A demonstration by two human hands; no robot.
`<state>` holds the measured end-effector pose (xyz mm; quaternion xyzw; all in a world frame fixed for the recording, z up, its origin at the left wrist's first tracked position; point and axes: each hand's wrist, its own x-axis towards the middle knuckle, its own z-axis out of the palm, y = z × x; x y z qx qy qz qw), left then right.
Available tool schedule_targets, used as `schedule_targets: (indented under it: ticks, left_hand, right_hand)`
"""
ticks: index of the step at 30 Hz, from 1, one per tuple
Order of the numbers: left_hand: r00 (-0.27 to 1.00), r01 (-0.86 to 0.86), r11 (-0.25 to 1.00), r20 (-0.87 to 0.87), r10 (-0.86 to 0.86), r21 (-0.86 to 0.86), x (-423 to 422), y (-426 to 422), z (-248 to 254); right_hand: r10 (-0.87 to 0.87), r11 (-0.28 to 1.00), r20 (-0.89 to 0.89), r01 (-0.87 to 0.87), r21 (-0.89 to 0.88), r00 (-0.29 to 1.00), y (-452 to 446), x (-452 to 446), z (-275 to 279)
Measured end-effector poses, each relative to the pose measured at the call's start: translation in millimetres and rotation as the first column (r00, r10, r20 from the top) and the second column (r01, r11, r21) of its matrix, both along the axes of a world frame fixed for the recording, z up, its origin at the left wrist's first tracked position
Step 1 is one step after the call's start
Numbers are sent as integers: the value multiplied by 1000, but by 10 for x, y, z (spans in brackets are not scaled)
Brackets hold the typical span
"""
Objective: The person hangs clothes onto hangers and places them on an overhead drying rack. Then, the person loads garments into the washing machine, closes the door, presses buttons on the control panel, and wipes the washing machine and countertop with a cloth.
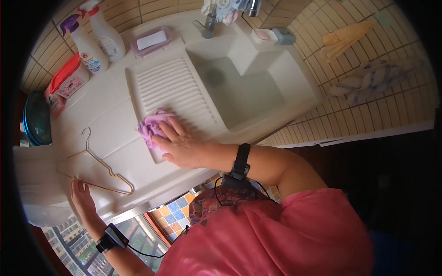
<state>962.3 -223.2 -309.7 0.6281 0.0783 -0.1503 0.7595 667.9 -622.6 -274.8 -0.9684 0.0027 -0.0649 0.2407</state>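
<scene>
A bunched purple cloth (154, 127) lies on the lower left part of a white ribbed washboard (170, 85). My right hand (179, 146) presses onto it from above, fingers bent over the folds; the cloth beneath the palm is hidden. Flat on the white counter rests a thin gold wire clothes hanger (107, 168), its hook pointing away from me. My left hand (84, 198) is at the counter's near left edge, fingers extended, with the fingertips at the hanger's left end. Whether they touch the wire is unclear.
Right of the washboard, a white basin (294, 76) holds cloudy water below a tap (208, 27). Spray bottles (90, 50), a red-lidded box (71, 78) and a purple soap dish (152, 41) stand along the back. A white plastic bag (39, 184) hangs at left.
</scene>
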Motion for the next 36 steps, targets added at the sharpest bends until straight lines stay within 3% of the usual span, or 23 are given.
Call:
schedule_targets:
  ticks: [2, 5, 7, 10, 14, 16, 17, 18, 20, 22, 23, 24, 25, 27, 29, 33, 34, 36]
  left_hand:
    - [999, -43, 998, 35, 41, 56, -158, -106, 145]
    - [993, -81, 990, 94, 70, 118, -588, -356, 401]
    - [992, -55, 992, 123, 40, 114, -1033, -533, 542]
    - [997, -45, 993, 75, 37, 110, -1707, -793, 559]
    - [1000, -23, 992, 6, 22, 125, -2632, -1321, 514]
    - [999, 1, 991, 46, -7, 131, -3033, -1586, 544]
    - [997, 10, 988, 75, -21, 154, -3236, -1734, 615]
    - [998, 35, 985, 38, -42, 169, -3406, -1813, 668]
    - [998, 50, 981, 20, -55, 186, -3726, -1902, 700]
    - [999, 36, 964, -8, -35, 264, -4010, -1968, 727]
    - [999, 34, 964, -42, -23, 262, -4129, -1958, 726]
    - [997, 26, 966, -76, -6, 258, -4245, -1916, 693]
    - [996, 27, 966, -86, -5, 257, -4374, -1867, 650]
    - [988, -7, 958, -145, 50, 286, -4641, -1804, 584]
    - [980, -10, 960, -187, 65, 279, -4929, -1653, 411]
    - [941, -25, 965, -319, 111, 261, -5496, -1455, 97]
    - [927, -32, 966, -353, 124, 255, -5625, -1423, 56]
    - [904, -74, 973, -398, 158, 219, -5900, -1290, -137]
  right_hand:
    - [123, 992, 151, -125, 9, 981, 111, -384, 165]
    - [122, 988, 267, -91, -125, 956, -215, -1068, 275]
    - [-50, 994, 238, 71, -82, 970, -658, -1578, 334]
    - [-207, 952, 238, 251, -173, 949, -1502, -2441, 424]
    - [-460, 762, 176, 489, -425, 870, -2828, -3457, 440]
    - [-536, 618, 246, 574, -538, 808, -3493, -3792, 409]
    - [-526, 716, 169, 541, -441, 834, -3701, -3895, 502]
    - [-511, 732, 165, 527, -431, 844, -3831, -3926, 536]
    - [-471, 722, 400, 604, -337, 786, -3996, -3908, 567]
    - [-481, 681, 487, 661, -315, 728, -4059, -3859, 755]
    - [-483, 634, 450, 655, -412, 751, -4217, -3927, 610]
    - [-594, 657, 235, 633, -410, 769, -4380, -4047, 337]
    - [-621, 568, 235, 636, -523, 748, -4236, -4021, 276]
    - [-695, 559, 185, 683, -469, 695, -4050, -4002, 272]
    - [-541, 692, 306, 622, -366, 783, -4020, -4204, 138]
    - [-592, 798, 223, 603, 22, 775, -3401, -4305, -137]
    - [-560, 820, 225, 572, 14, 797, -3261, -4223, -305]
    - [-610, 764, 183, 512, 394, 771, -2936, -4051, -559]
